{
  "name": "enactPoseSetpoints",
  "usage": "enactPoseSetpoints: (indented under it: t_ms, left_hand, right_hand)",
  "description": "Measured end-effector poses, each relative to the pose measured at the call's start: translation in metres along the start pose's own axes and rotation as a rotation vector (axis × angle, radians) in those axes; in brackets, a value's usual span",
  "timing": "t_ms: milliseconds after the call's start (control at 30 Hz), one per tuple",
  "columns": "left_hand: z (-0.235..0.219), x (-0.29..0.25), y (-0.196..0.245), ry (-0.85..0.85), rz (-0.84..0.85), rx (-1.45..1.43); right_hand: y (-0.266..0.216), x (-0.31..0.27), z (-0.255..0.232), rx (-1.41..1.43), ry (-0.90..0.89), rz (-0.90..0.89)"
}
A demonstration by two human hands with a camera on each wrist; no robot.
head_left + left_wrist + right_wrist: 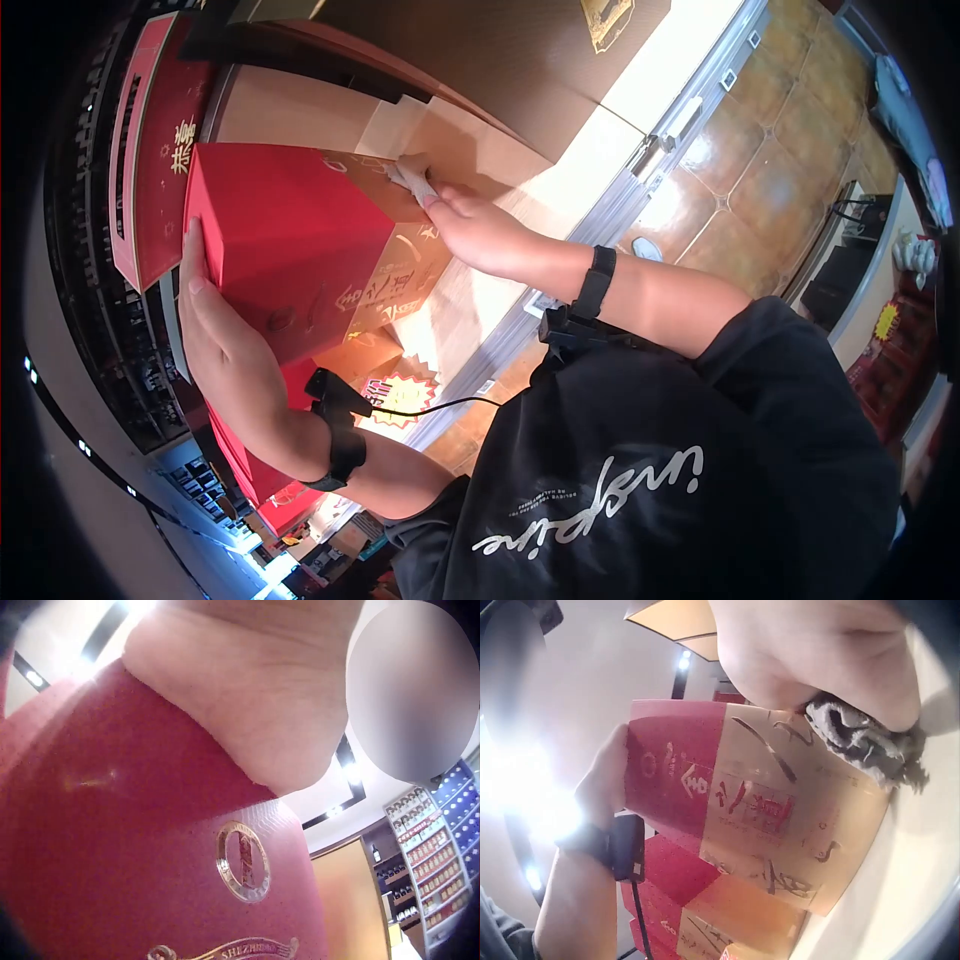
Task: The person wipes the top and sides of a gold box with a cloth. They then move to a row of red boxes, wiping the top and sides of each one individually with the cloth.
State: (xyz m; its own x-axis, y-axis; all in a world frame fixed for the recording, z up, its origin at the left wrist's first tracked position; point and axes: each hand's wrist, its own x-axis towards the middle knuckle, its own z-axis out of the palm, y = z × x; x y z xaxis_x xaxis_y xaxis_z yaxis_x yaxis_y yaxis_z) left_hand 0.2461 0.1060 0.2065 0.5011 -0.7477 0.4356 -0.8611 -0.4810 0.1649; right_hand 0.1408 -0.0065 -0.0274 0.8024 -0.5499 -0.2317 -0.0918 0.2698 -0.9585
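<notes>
Left hand (215, 310) lies against the red part of the red-and-gold gift box (320, 240), fingers extended rather than wrapped round it; right hand (465, 222) grips a crumpled grey cloth (410, 180) at the gold part's edge, so the box sits between the two hands. Step judged to be wiping: best to brace with the left palm, fold the frayed cloth flat under the right fingers, and stroke lightly, without nudging the similar box (355, 355) near the left wrist.
</notes>
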Motion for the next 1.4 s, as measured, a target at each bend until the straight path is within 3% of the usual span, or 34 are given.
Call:
enactPoseSetpoints:
  t_ms: [100,200,233,300,367,467,567,667,700,767,900,1000,1100,1167,1200,1267,1300,1333,1400]
  left_hand:
    - [-0.002,0.0,-0.003,0.005,0.016,0.002]
    - [-0.002,-0.001,0.003,0.002,-0.01,-0.025]
    - [-0.003,-0.002,0.007,-0.009,-0.047,-0.054]
    - [-0.003,-0.001,0.001,-0.005,-0.005,-0.038]
    - [0.0,0.003,-0.018,0.025,0.151,0.046]
    - [-0.002,0.0,0.004,-0.028,-0.071,-0.111]
    - [-0.005,-0.001,0.007,-0.04,-0.076,-0.067]
    - [0.002,0.004,-0.016,0.049,0.15,0.045]
    - [0.001,0.004,-0.011,0.037,0.093,0.01]
    - [-0.001,-0.001,0.003,0.005,-0.02,-0.061]
    - [-0.002,-0.001,0.007,0.003,-0.032,-0.074]
    - [-0.003,-0.001,0.009,-0.002,-0.016,-0.065]
    - [-0.004,-0.002,0.005,0.009,0.052,-0.015]
    - [-0.002,0.002,-0.008,0.05,0.192,0.088]
    - [-0.002,0.002,-0.008,0.042,0.169,0.071]
    - [-0.002,0.001,-0.004,0.027,0.121,0.037]
    - [-0.002,0.0,-0.003,0.036,0.126,0.051]
    - [-0.002,0.0,-0.002,0.033,0.114,0.062]
    - [-0.003,0.0,-0.001,0.037,0.086,0.077]
  right_hand:
    - [-0.008,-0.001,0.008,0.04,0.074,-0.173]
    - [-0.055,-0.015,0.017,-0.034,0.157,-0.595]
    - [-0.081,-0.023,0.02,-0.001,0.113,-0.629]
    - [-0.119,-0.027,0.028,0.008,0.086,-0.733]
    - [-0.141,-0.015,0.036,-0.046,0.126,-0.877]
    - [-0.165,0.021,0.023,-0.014,-0.074,-0.773]
    - [-0.141,0.047,0.015,-0.082,-0.087,-0.498]
    - [-0.088,0.068,0.013,-0.058,-0.039,-0.166]
    - [-0.065,0.083,0.015,-0.036,-0.026,-0.033]
    - [-0.035,0.087,0.008,-0.176,-0.038,0.035]
    - [-0.027,0.076,0.013,-0.246,0.099,0.179]
    - [-0.039,0.064,0.019,0.006,-0.012,0.103]
    - [-0.105,0.008,0.019,-0.16,0.089,-0.403]
    - [-0.14,-0.001,0.022,-0.151,0.086,-0.534]
    - [-0.153,-0.002,0.026,-0.145,0.082,-0.601]
    - [-0.173,0.013,0.021,-0.103,-0.041,-0.527]
    - [-0.169,0.035,0.022,-0.101,-0.065,-0.544]
    - [-0.153,0.07,0.03,0.082,-0.17,-0.529]
    - [-0.133,0.089,0.025,0.158,-0.237,-0.455]
